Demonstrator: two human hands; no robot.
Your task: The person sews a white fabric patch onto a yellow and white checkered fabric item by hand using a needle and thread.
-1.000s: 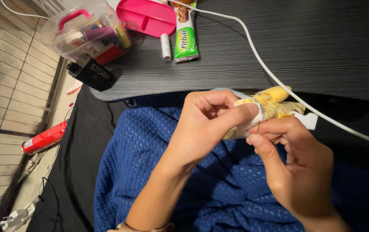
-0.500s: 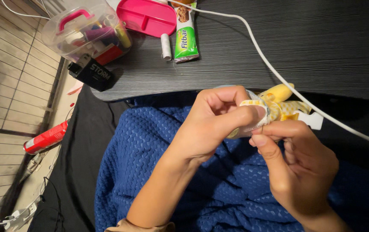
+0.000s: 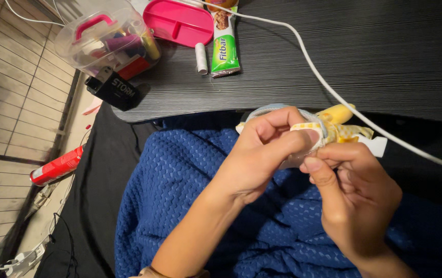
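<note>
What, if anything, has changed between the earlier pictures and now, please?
Little changed. The left hand and right hand shifted slightly rightward with the small yellow fabric piece, both still pinching it. The sewing box, snack bar and white cable stayed put.

I see my left hand (image 3: pixel 262 154) pinching a small yellow-checked fabric toy (image 3: pixel 329 128) while my right hand (image 3: pixel 355 201) grips it from below, over blue textured cloth (image 3: pixel 180 195).

White cable (image 3: pixel 329 85) across open tabletop (image 3: pixel 385 46)
</note>
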